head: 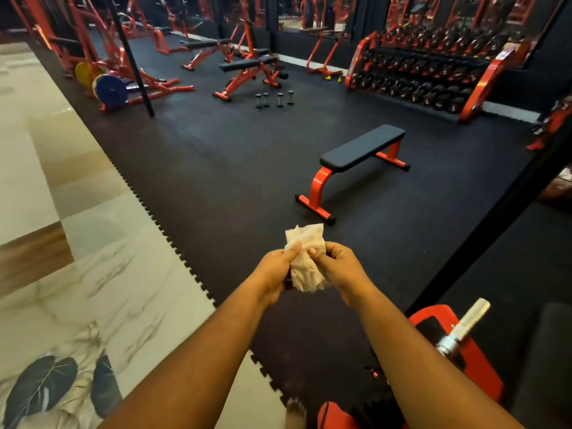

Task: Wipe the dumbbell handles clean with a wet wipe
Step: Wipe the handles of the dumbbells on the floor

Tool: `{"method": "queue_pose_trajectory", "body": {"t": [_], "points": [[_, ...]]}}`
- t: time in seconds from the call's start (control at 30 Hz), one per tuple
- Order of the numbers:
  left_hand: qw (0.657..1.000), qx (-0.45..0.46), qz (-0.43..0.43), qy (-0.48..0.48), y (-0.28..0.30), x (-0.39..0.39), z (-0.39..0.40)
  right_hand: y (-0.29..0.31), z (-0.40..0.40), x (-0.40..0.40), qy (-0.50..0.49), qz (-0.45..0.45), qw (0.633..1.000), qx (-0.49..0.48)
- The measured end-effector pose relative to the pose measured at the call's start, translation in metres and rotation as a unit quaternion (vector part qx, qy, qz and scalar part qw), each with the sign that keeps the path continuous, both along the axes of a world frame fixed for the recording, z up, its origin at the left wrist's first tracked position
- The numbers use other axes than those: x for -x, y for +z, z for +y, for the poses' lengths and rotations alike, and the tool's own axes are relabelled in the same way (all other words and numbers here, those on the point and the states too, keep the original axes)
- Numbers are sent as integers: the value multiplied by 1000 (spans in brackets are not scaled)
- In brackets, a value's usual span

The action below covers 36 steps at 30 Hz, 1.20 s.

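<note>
**Two hands hold a wet wipe in the gym**

A person holds both arms out in front. The left hand (277, 267) and the right hand (339, 264) are close together. Between them is a white wet wipe (305, 255). It is crumpled and wrinkly. The fingers of the left hand are curled around the wipe's left side, with the thumb pressed on its front. The fingers of the right hand are curled too, and they pinch the wipe's right side. The top of the wipe sticks up above both hands.

Four small dumbbells (274, 99) stand on end on the black floor mat (216, 168). They are far from the hands, near a red tilted bench (247, 69). They stand in a short row, close to each other.

A flat bench (360, 150) with a black top and red legs sits between the hands and the small dumbbells.

A big red rack (427, 75) full of black dumbbells is at the far right.

On the left, the black mat meets a pale shiny floor (102, 274). A bare foot (295, 413) shows at the bottom. A silver bar end (470, 320) on a red frame is at the lower right.
</note>
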<state>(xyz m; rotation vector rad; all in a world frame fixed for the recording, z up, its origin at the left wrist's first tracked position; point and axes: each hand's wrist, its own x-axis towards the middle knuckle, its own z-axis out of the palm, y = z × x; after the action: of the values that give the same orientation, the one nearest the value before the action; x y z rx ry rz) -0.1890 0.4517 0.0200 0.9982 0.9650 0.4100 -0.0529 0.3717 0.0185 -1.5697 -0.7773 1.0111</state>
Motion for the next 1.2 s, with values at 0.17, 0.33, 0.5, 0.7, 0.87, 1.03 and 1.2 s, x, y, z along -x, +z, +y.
{"method": "queue_pose_trajectory", "body": {"t": [0.17, 0.33, 0.5, 0.7, 0.87, 1.03, 1.2], "points": [[994, -77, 10, 77, -16, -54, 94, -25, 80, -51, -52, -22, 998, 3], [993, -99, 54, 31, -15, -117, 188, -38, 168, -123, -115, 37, 993, 11], [983, -155, 84, -60, -17, -185, 254, -27, 243, -186, -115, 18, 993, 25], [949, -283, 91, -101, -23, -255, 335, -18, 316, -260, -124, -206, 971, -11], [941, -283, 68, -174, -30, -322, 411, 1, 385, -332, -19, -529, 848, 4], [933, -294, 26, -205, -37, -406, 490, 3, 455, -406, -19, -535, 843, 57], [924, -288, -11, -250, -38, -495, 541, 18, 506, -489, -167, -353, 918, 64]]}}
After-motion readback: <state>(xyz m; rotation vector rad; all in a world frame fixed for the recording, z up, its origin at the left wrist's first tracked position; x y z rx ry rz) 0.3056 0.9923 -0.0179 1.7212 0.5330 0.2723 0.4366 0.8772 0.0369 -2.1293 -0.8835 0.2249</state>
